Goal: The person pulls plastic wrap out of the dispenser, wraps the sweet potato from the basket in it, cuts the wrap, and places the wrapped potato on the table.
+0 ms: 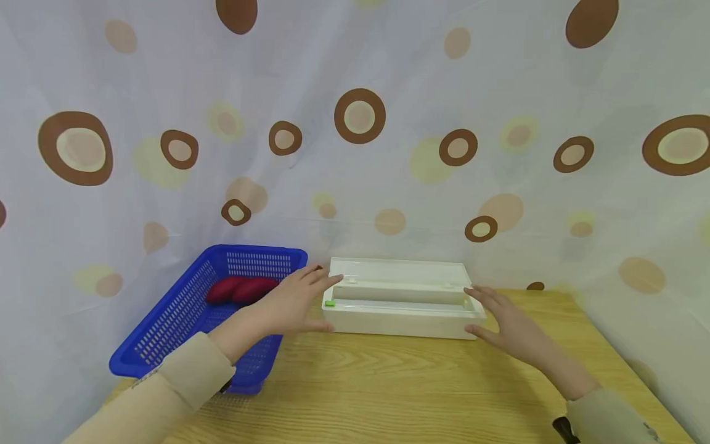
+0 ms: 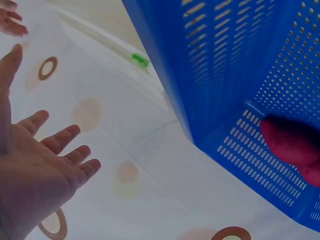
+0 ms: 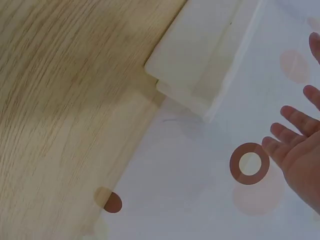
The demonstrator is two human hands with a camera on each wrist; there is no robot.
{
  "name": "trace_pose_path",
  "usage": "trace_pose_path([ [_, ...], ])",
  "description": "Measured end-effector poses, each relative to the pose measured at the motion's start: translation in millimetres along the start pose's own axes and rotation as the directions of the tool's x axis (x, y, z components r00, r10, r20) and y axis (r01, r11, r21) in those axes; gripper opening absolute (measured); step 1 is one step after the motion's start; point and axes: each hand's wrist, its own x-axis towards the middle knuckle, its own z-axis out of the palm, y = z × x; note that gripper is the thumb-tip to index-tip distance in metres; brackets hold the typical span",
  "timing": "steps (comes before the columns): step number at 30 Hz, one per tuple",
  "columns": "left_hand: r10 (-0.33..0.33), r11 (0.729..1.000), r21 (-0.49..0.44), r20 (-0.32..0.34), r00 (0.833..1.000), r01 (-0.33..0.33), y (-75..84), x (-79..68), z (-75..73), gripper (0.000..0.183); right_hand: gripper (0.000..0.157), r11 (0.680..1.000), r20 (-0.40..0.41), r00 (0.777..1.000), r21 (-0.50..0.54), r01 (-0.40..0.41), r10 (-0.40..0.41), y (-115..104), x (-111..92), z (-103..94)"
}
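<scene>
A long white box (image 1: 399, 324), like a cling film dispenser, stands on the table with its lid (image 1: 399, 270) raised at the back. A small green slider (image 1: 330, 303) sits at its front left corner. My left hand (image 1: 294, 302) is at the box's left end, fingers spread and holding nothing. At the opposite end is my right hand (image 1: 513, 324), thumb apart from the fingers, also holding nothing. In the head view the fingertips overlap the box ends; I cannot tell whether they touch. The left wrist view shows my left palm (image 2: 40, 170) with its fingers extended.
A blue perforated basket (image 1: 124, 364) stands at the left, partly behind my left forearm. Dark red oblong items (image 1: 255, 290), resembling sweet potatoes, lie in it. The wooden table (image 1: 377, 388) backs onto a spotted curtain (image 1: 399, 172), which also runs along both sides.
</scene>
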Motion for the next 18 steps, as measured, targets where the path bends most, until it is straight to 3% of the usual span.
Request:
trace_pose_path([
  [11, 0.166, 0.986, 0.006, 0.076, 0.983, -0.167, -26.8, 45.8, 18.6, 0.078, 0.06, 0.993, 0.005, 0.994, 0.03, 0.112, -0.113, 36, 19, 7.8],
  [18, 0.175, 0.984, -0.03, 0.138, 0.975, -0.173, -37.1, 68.2, 34.2, 0.075, 0.051, 0.988, 0.029, 0.989, 0.06, 0.142, -0.144, 54, 27, 15.1],
])
